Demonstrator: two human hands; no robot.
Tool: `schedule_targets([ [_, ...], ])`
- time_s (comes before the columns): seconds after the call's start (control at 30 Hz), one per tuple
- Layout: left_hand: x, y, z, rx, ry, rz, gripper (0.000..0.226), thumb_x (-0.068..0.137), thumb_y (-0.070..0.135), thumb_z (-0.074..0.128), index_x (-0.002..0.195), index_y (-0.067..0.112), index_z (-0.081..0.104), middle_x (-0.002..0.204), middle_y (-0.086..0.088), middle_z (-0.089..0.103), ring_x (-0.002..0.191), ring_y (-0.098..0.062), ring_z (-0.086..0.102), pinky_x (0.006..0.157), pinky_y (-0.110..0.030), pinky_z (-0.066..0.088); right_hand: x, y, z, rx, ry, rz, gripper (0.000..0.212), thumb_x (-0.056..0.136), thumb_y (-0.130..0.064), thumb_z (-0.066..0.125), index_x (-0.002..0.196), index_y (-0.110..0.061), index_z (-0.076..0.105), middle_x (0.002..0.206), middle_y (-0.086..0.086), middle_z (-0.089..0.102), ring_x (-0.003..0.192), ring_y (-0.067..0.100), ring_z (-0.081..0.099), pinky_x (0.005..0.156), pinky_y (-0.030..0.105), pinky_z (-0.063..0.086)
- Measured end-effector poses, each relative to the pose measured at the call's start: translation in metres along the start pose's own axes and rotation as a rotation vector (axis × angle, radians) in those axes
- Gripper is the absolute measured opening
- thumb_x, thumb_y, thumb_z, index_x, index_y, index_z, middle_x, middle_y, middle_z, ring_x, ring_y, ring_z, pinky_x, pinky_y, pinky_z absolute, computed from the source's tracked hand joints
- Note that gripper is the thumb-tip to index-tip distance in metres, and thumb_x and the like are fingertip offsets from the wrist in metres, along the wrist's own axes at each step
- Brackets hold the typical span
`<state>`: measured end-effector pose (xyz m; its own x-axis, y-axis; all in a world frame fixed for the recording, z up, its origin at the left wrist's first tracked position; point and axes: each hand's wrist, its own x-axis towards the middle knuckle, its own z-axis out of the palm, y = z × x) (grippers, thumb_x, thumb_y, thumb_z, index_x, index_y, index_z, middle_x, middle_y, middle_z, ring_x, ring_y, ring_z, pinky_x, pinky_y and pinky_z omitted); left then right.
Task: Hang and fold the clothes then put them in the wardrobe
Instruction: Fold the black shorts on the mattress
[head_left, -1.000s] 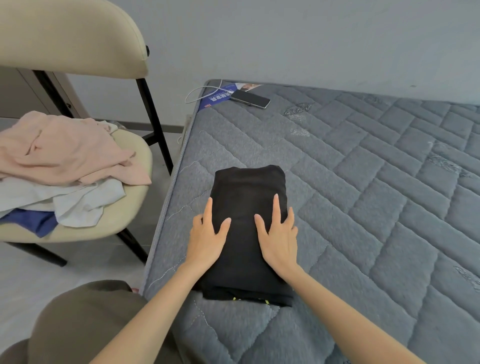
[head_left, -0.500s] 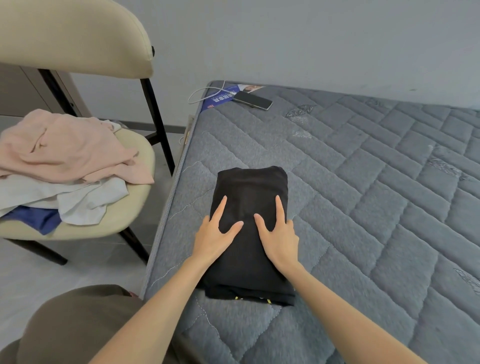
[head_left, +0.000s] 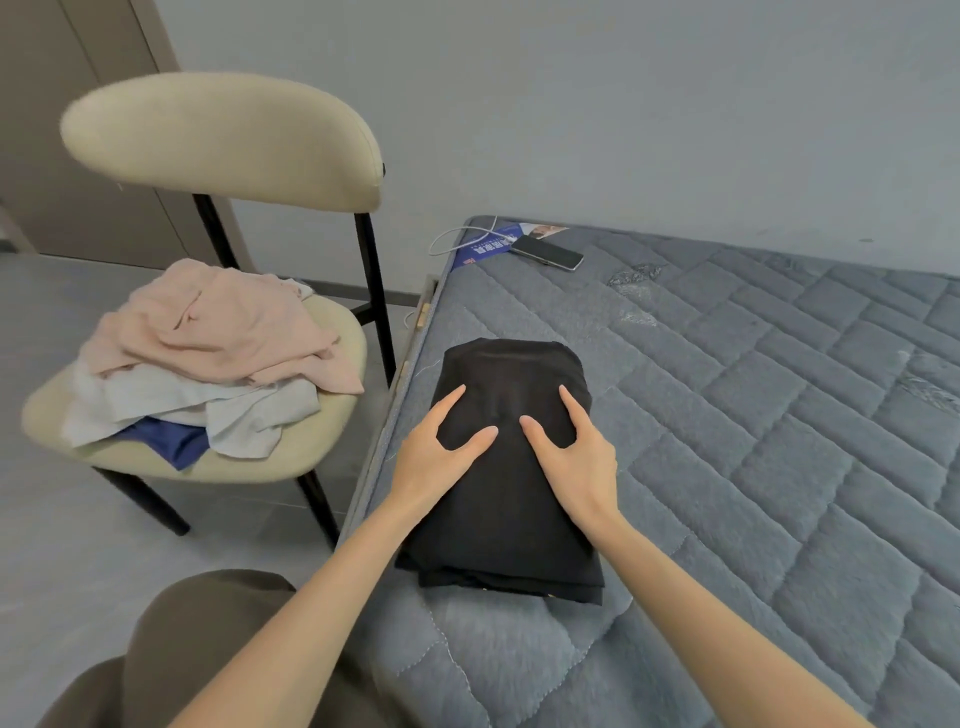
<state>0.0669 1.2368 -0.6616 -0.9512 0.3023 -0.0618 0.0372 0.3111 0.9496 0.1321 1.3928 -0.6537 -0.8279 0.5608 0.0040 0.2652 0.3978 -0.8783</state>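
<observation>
A black garment, folded into a thick rectangle, lies near the left edge of the grey quilted mattress. My left hand lies flat on its left half, fingers straight and thumb spread toward the middle. My right hand lies flat on its right half in the same way. Both hands press on the cloth and grip nothing. A heap of unfolded clothes, pink on top with white and blue below, sits on the chair seat to the left.
A beige chair with black legs stands left of the bed. A phone, a white cable and a blue leaflet lie at the mattress's far left corner. A brown wardrobe door stands behind the chair.
Both hands slid a little farther up the folded garment and their thumbs spread wider. My head tilted up, so the chair back and the wardrobe door came into view.
</observation>
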Motion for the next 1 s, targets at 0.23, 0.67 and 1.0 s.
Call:
schedule_targets([
  [0.23,-0.017,0.04,-0.097,0.002,0.22,0.111,0.065,0.076,0.051,0.071,0.134,0.047,0.041,0.127,0.029,0.047,0.115,0.004,0.047,0.094,-0.018,0.04,-0.009,-0.095,0.039,0.127,-0.087,-0.217,0.069,0.081,-0.054,0.065,0.143,-0.041,0.037,0.134,-0.015,0.054,0.119,0.004,0.053,0.102,0.028,0.045],
  [0.67,-0.108,0.028,-0.361,-0.01,0.76,0.105,0.063,0.072,0.054,0.073,0.128,0.055,0.044,0.121,0.036,0.052,0.11,0.014,0.051,0.089,-0.013,0.044,-0.09,-0.294,0.236,0.218,-0.504,-0.555,0.069,0.081,-0.056,0.062,0.143,-0.041,0.036,0.132,-0.023,0.051,0.118,-0.002,0.049,0.092,0.013,0.035],
  [1.0,-0.165,-0.033,-0.563,-0.017,1.097,-0.03,0.061,0.075,0.047,0.073,0.13,0.048,0.046,0.117,0.041,0.049,0.106,0.022,0.047,0.079,-0.001,0.043,-0.177,-0.42,0.442,0.172,-0.817,-0.703,0.069,0.081,-0.056,0.062,0.143,-0.037,0.037,0.135,-0.014,0.053,0.123,0.005,0.049,0.105,0.027,0.04],
])
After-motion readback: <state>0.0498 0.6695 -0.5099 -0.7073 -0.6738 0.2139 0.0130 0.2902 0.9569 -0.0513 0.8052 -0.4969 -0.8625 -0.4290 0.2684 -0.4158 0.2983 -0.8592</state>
